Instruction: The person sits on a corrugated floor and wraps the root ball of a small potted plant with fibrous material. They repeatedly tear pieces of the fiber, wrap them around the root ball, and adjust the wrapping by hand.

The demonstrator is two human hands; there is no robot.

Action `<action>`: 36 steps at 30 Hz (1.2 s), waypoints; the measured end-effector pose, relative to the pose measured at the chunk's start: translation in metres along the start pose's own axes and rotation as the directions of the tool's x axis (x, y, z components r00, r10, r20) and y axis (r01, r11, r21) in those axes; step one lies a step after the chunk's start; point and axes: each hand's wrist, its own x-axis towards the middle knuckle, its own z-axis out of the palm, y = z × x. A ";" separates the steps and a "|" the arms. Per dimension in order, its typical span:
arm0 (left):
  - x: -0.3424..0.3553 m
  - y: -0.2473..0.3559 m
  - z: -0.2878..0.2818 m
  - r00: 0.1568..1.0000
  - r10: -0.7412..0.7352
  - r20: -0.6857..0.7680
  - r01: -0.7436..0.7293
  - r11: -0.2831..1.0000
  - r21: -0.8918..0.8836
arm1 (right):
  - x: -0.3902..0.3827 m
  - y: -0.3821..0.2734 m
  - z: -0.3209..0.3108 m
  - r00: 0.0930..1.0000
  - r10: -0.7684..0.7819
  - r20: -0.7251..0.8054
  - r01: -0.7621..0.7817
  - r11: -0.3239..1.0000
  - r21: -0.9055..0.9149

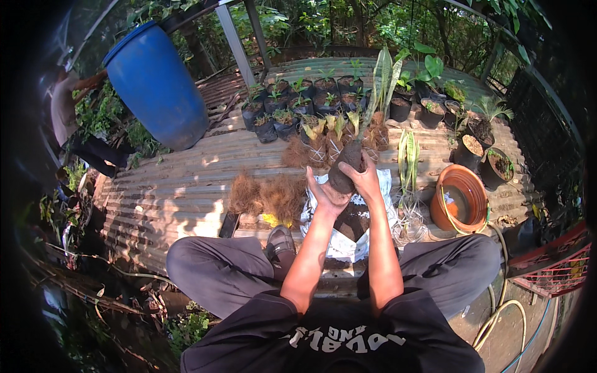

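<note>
Between my two hands is a snake plant [368,112] with a dark, rounded ball of soil [342,179] packed about its base. My left hand [329,194] cups the ball from below and the left, its thumb sticking up. The fingers of my right hand [365,179] wrap round the ball's right side. Below them lies a white plastic sheet [351,245] with dark loose soil [356,221] on it. Bare-rooted snake plant cuttings [408,165] lie just right of the sheet. Brown coconut fibre [273,196] is heaped on its left.
Several fibre-wrapped, string-tied plants [317,149] stand ahead, before rows of black potted seedlings [301,102]. An orange-brown tub [440,214] of water sits right, near a hose [504,304] and a red crate [553,267]. A blue barrel [155,87] and another person [65,105] are left.
</note>
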 end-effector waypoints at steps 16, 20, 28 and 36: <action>0.006 0.004 -0.009 0.985 0.003 -0.173 -0.031 0.986 -0.163 | -0.012 0.017 0.028 0.996 0.010 -0.088 -0.010 1.000 -0.001; 0.005 0.012 -0.008 0.997 -0.083 -0.013 0.083 0.996 0.027 | -0.005 -0.001 0.014 0.982 -0.184 0.035 0.184 0.983 0.009; 0.002 0.008 -0.007 0.948 -0.149 -0.282 0.128 0.987 -0.094 | -0.020 0.013 0.031 0.997 0.081 0.011 -0.080 0.994 -0.073; -0.003 0.011 0.003 0.998 -0.006 -0.060 0.002 0.998 -0.064 | -0.005 -0.015 0.009 0.994 0.017 0.104 -0.016 1.000 -0.010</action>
